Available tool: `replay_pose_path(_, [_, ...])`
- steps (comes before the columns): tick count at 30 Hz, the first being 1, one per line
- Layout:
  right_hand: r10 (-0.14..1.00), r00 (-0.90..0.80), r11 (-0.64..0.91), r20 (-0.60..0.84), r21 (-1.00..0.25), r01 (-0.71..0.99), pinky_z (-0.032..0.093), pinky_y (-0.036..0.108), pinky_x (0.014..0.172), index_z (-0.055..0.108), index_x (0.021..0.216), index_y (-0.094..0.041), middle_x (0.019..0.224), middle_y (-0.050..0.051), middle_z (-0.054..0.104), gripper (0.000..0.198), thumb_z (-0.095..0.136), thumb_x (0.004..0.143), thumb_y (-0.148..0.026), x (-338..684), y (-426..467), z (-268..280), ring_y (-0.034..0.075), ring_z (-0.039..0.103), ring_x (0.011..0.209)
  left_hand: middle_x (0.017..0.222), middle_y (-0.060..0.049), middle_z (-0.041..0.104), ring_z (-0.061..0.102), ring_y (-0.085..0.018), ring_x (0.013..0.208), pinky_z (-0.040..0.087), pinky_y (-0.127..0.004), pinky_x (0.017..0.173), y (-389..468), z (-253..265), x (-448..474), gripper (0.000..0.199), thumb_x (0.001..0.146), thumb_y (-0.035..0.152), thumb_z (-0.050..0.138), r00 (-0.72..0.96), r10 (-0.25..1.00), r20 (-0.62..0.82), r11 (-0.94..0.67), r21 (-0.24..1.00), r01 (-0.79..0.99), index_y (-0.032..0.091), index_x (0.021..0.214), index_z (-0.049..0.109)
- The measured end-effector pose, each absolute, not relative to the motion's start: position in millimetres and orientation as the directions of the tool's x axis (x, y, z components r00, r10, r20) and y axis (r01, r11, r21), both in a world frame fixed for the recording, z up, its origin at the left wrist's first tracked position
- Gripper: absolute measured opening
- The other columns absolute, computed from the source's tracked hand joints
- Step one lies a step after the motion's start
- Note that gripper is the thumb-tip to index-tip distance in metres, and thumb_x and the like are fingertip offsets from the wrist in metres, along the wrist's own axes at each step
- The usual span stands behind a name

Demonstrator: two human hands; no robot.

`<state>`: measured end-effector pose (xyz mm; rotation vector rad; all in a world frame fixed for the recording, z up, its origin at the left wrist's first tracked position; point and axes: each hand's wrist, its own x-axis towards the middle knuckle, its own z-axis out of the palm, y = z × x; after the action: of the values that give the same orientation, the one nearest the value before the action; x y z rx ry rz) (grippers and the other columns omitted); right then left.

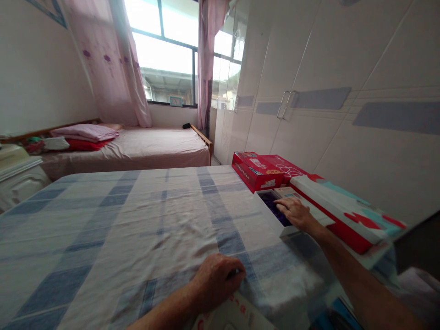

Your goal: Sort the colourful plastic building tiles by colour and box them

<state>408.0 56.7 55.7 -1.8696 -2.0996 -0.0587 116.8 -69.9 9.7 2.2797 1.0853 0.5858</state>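
My right hand (294, 212) reaches over a small open white box (270, 219), fingers stretched toward the dark purple contents (273, 207) inside. Whether the fingertips touch those contents I cannot tell. My left hand (220, 278) rests with loosely curled fingers on the blue-and-white striped cloth (165, 238); nothing shows in it. Just below that hand lies a pale printed item (237, 314) with red lettering, cut off by the frame's bottom edge. A printed card or small box (288, 193) sits beside the white box, partly behind my right hand.
Red boxes (256, 176) stand along the cloth's right edge, with a long red-and-white package (343, 213) nearer me. A blue-and-black item (335, 316) is at the bottom right. Beyond are a pink-covered bed (158, 142) and a white wardrobe (309, 64).
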Motion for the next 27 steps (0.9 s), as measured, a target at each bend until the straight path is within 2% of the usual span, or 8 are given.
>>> replay_pose_path(3, [0.957,-0.097,0.138,0.273,-0.136,0.981,0.040,0.046,0.087,0.067,0.104,-0.025,0.116,0.007,0.063,0.036,0.037,0.085,-0.034,392,58,58,0.027,0.047,0.115,0.073,0.001,0.070,0.061,-0.010,0.065,0.040,-0.017,0.065,-70,13,117,0.022,0.082,0.019,0.049,0.585,0.798,0.145,-0.527,0.640,0.560,0.021,0.085,0.071])
replay_pose_path(9, [0.951,-0.104,0.140,0.291,-0.107,0.984,0.041,0.041,0.085,0.070,0.087,-0.024,0.107,0.007,0.065,0.034,0.038,0.086,-0.036,405,46,56,0.026,0.051,0.112,0.071,0.001,0.069,0.058,-0.009,0.062,0.039,-0.017,0.063,-70,12,117,0.023,0.083,0.019,0.048,0.585,0.793,0.170,-0.534,0.656,0.534,0.021,0.085,0.071])
replay_pose_path(13, [0.899,-0.145,0.203,0.413,-0.099,0.974,0.038,0.040,0.096,0.065,0.108,-0.021,0.120,0.007,0.060,0.038,0.037,0.087,-0.039,409,50,55,0.024,0.046,0.119,0.065,0.002,0.065,0.053,-0.008,0.057,0.036,-0.016,0.058,-69,11,117,0.023,0.082,0.020,0.048,0.556,0.815,0.160,-0.493,0.696,0.522,0.020,0.083,0.071])
replay_pose_path(15, [0.901,-0.151,0.201,0.406,-0.083,0.976,0.034,0.045,0.100,0.059,0.119,-0.021,0.127,0.006,0.056,0.042,0.038,0.088,-0.040,402,55,55,0.026,0.041,0.124,0.060,0.003,0.061,0.048,-0.007,0.054,0.034,-0.017,0.056,-68,10,117,0.023,0.082,0.022,0.048,0.537,0.832,0.140,-0.455,0.726,0.515,0.018,0.082,0.071])
replay_pose_path(19, [0.946,-0.119,0.164,0.302,-0.127,0.978,0.033,0.051,0.099,0.058,0.120,-0.025,0.126,0.006,0.057,0.044,0.034,0.089,-0.044,393,61,55,0.029,0.042,0.124,0.054,0.005,0.052,0.040,-0.006,0.050,0.029,-0.017,0.050,-67,9,116,0.024,0.081,0.023,0.047,0.521,0.845,0.119,-0.405,0.779,0.479,0.017,0.079,0.070])
replay_pose_path(22, [0.908,-0.130,0.204,0.398,-0.149,0.968,0.034,0.043,0.103,0.054,0.125,-0.022,0.130,0.006,0.054,0.047,0.028,0.091,-0.042,404,66,58,0.024,0.042,0.125,0.053,0.004,0.051,0.038,-0.007,0.049,0.028,-0.018,0.050,-67,10,116,0.024,0.080,0.023,0.048,0.519,0.848,0.110,-0.394,0.786,0.477,0.016,0.078,0.071])
replay_pose_path(24, [0.901,-0.108,0.165,0.420,-0.101,0.981,0.031,0.039,0.106,0.051,0.128,-0.019,0.133,0.006,0.051,0.049,0.027,0.091,-0.039,419,73,61,0.022,0.041,0.126,0.054,0.004,0.052,0.040,-0.007,0.050,0.029,-0.018,0.051,-67,10,117,0.024,0.079,0.023,0.048,0.519,0.848,0.108,-0.393,0.786,0.477,0.016,0.078,0.071])
replay_pose_path(27, [0.941,0.016,-0.005,0.339,-0.032,0.999,0.032,0.042,0.104,0.048,0.131,-0.014,0.135,0.011,0.048,0.053,0.029,0.089,-0.041,442,85,61,0.026,0.042,0.125,0.053,0.004,0.051,0.040,-0.007,0.050,0.029,-0.018,0.051,-66,9,117,0.024,0.079,0.024,0.049,0.510,0.853,0.113,-0.386,0.794,0.470,0.016,0.078,0.071])
